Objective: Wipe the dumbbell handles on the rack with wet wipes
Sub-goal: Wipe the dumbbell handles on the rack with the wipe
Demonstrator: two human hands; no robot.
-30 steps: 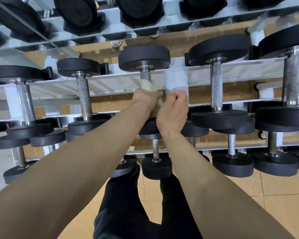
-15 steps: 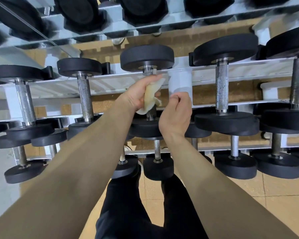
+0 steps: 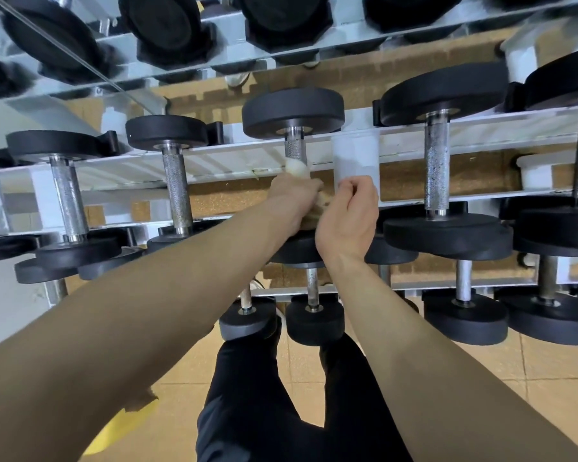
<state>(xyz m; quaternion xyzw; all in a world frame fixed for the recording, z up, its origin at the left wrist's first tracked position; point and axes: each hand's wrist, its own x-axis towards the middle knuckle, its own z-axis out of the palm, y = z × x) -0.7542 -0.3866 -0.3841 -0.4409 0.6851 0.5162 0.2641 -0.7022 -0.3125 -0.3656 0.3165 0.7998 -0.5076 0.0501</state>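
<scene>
— Where's the wipe just now?

— The crumpled cream-coloured wet wipe [image 3: 297, 169] is wrapped on the knurled steel dumbbell handle [image 3: 295, 149] in the middle of the white metal rack [image 3: 214, 163]. The left hand [image 3: 292, 201] is curled round wipe and handle together, low on the bar, close to the near black round weight head [image 3: 297, 250].

— And the other one?

— The right hand [image 3: 347, 218] sits just beside it, touching or almost so, fingers curled in front of a white upright post [image 3: 356, 155]. Whether it pinches a corner of the wipe or nothing at all, I can't tell.

— Which way does the bar run?

— Straight away from the person, from the near head up to the far black round weight head [image 3: 292, 111]. The bare knurling lies beyond the left hand, so I'd judge the stroke has to go forward along that axis, away from the body.

— Then the next bar?

— The neighbouring steel handle on the right [image 3: 436, 161] lies nearer the right hand, but the wipe is in the left.
</scene>
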